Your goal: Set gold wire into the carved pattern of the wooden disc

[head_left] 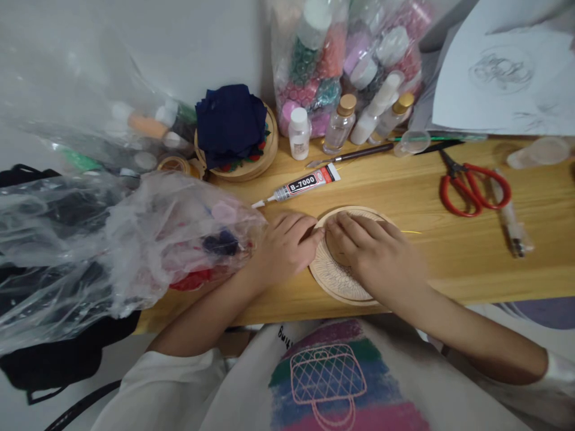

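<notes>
A round, light wooden disc (pixel 330 282) with a fine dark pattern lies on the table in front of me. On its middle sits a smaller plain brown round piece (pixel 336 246), partly covered by fingers. My left hand (pixel 290 246) is closed at the disc's left rim, its thumb pointing toward the smaller piece. From the right, my right hand (pixel 381 254) reaches over the disc, fingers together and curved over the brown piece. Its thumb is hidden. Just beyond my hands lies a tube of B-7000 glue (pixel 308 184), nozzle to the left.
Red-handled scissors (pixel 471 188) and a wrapped pen-like tool (pixel 511 221) lie to the right. A craft knife (pixel 350 154) and small bottles (pixel 340 124) are behind the glue. Plastic bags (pixel 144 233) crowd the left. Dark blue cloth (pixel 231 123) rests on a round wooden frame.
</notes>
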The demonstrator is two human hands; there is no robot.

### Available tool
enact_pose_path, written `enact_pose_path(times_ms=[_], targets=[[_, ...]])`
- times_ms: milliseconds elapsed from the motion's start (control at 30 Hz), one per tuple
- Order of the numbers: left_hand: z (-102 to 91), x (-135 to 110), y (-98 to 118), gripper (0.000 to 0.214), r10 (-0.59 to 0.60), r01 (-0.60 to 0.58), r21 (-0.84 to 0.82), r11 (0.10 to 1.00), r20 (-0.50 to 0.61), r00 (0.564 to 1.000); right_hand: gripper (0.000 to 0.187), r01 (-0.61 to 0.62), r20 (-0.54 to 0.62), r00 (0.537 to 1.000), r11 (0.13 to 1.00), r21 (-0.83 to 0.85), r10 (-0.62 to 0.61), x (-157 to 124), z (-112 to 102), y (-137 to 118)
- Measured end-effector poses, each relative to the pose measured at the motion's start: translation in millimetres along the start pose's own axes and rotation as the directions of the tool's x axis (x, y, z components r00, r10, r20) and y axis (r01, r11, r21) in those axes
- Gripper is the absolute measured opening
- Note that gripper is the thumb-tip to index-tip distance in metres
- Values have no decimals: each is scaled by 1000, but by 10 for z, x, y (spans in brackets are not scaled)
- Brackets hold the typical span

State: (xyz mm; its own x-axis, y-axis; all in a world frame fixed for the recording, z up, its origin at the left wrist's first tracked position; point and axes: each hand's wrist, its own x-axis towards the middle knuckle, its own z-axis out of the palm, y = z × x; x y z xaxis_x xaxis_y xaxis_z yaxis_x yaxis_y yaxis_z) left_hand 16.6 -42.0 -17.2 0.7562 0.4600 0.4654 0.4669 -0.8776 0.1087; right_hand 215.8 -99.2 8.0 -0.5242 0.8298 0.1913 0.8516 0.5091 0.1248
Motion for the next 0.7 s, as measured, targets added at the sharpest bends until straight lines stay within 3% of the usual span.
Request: enact_pose_path(times_ms=[700], targets=[[-3,-6,-1,16,-5,5,12,1000,25,1000,31,1,15,1000,1000,-15,0,17,-4,-16]])
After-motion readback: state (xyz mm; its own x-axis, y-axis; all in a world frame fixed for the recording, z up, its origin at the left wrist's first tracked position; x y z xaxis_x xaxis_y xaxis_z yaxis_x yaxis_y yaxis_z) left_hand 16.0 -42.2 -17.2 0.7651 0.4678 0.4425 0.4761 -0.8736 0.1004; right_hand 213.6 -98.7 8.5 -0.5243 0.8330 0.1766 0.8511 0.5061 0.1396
